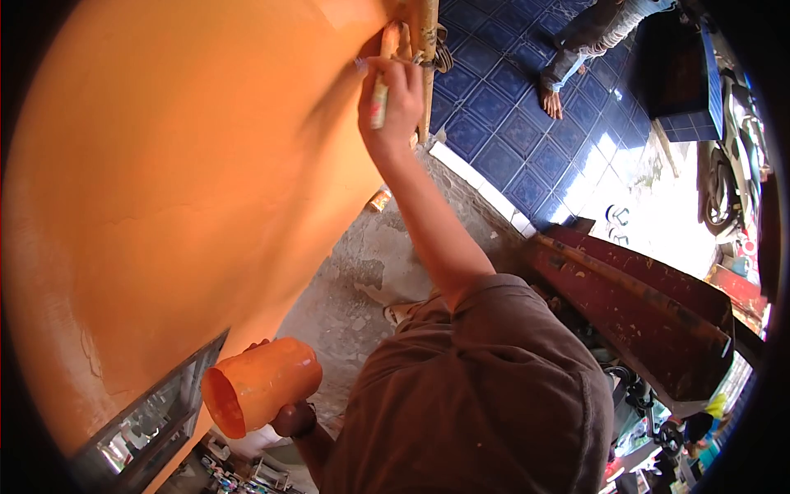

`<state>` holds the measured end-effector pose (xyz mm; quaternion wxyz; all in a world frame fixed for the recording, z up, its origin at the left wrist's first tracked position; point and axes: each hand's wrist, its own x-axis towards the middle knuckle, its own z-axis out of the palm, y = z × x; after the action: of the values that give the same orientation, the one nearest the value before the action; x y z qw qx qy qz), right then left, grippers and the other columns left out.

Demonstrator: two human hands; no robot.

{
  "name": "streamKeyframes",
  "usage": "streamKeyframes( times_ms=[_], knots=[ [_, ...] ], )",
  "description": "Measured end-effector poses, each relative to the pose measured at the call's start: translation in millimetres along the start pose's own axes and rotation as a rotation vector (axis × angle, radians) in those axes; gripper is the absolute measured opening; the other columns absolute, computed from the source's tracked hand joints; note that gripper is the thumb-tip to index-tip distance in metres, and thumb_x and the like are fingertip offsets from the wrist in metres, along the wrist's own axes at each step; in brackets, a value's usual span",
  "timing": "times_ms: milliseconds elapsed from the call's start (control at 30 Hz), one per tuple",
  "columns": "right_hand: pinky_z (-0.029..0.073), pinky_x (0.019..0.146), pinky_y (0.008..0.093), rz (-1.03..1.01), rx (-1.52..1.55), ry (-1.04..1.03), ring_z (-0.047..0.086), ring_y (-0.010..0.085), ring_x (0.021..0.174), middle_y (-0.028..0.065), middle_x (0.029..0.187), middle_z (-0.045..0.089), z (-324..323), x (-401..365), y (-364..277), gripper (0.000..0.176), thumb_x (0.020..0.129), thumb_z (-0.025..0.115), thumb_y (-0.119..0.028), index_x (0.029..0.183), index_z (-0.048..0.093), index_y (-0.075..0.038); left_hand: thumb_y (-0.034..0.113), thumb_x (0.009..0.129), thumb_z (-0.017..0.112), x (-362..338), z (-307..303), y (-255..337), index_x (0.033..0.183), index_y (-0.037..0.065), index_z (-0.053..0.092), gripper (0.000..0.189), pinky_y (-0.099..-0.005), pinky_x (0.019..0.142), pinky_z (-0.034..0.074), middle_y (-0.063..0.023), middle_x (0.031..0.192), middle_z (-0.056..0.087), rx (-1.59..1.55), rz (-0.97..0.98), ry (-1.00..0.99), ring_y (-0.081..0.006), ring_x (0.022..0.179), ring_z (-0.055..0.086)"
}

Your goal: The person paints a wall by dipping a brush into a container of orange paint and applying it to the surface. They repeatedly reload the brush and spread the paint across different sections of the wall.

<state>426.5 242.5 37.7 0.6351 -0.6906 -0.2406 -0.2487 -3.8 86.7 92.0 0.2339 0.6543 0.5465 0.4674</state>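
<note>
My right hand (393,111) is closed around the pale handle of a paintbrush (379,105). The brush's orange-stained head meets the orange wall (189,156) at its upper edge, close beside a worn brownish post (428,74). Lower down, my left hand (294,419) grips an orange, paint-coated cylindrical container (276,379). That container is tilted, its mouth facing the lower left; what is inside cannot be made out. Some left fingers are hidden behind it.
A dark-framed window (156,412) sits low in the wall. A small orange-labelled can (380,199) is at the wall's foot. Another person's bare foot (552,103) rests on blue floor tiles (520,132). A worn dark-red panel (634,313) lies to the right.
</note>
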Motion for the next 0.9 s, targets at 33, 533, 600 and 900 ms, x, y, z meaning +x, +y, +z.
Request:
streamKeyframes(
  times_ms=[33, 533, 600, 900],
  knots=[
    [0.047, 0.065, 0.0358, 0.019, -0.022, -0.031, 0.058, 0.0301, 0.077, 0.0132, 0.084, 0.056, 5, -9, 5, 0.011, 0.076, 0.062, -0.002, 0.086, 0.060, -0.006, 0.030, 0.076, 0.070, -1, -2, 0, 0.107, 0.002, 0.054, 0.045, -0.0363, 0.085, 0.046, -0.0109, 0.105, 0.059, 0.002, 0.000, 0.003, -0.0223, 0.095, 0.056],
    [0.046, 0.069, 0.0404, 0.378, 0.014, -0.194, 0.058, 0.0319, 0.078, 0.0139, 0.085, 0.058, -7, -26, 46, 0.009, 0.075, 0.062, -0.008, 0.084, 0.060, -0.006, 0.029, 0.075, 0.071, 13, 19, 2, 0.103, 0.001, 0.057, 0.042, -0.0360, 0.082, 0.047, -0.0110, 0.102, 0.060, -0.049, -0.001, 0.006, -0.0225, 0.092, 0.058],
    [0.047, 0.069, 0.0393, 0.355, 0.055, -0.160, 0.058, 0.0315, 0.075, 0.0141, 0.083, 0.059, -5, -21, 41, 0.008, 0.075, 0.061, -0.007, 0.083, 0.060, -0.006, 0.029, 0.075, 0.071, 13, 19, 3, 0.103, 0.001, 0.057, 0.042, -0.0359, 0.082, 0.048, -0.0110, 0.101, 0.060, -0.054, 0.000, 0.005, -0.0226, 0.091, 0.058],
    [0.051, 0.061, 0.0277, 0.447, 0.809, -0.156, 0.061, 0.0154, 0.070, 0.0070, 0.075, 0.061, -40, 73, -80, 0.012, 0.078, 0.064, -0.007, 0.085, 0.058, 0.000, 0.029, 0.075, 0.072, 8, 23, 6, 0.100, 0.001, 0.059, 0.040, -0.0357, 0.081, 0.048, -0.0111, 0.100, 0.061, -0.084, 0.006, 0.000, -0.0227, 0.089, 0.059]
  ],
)
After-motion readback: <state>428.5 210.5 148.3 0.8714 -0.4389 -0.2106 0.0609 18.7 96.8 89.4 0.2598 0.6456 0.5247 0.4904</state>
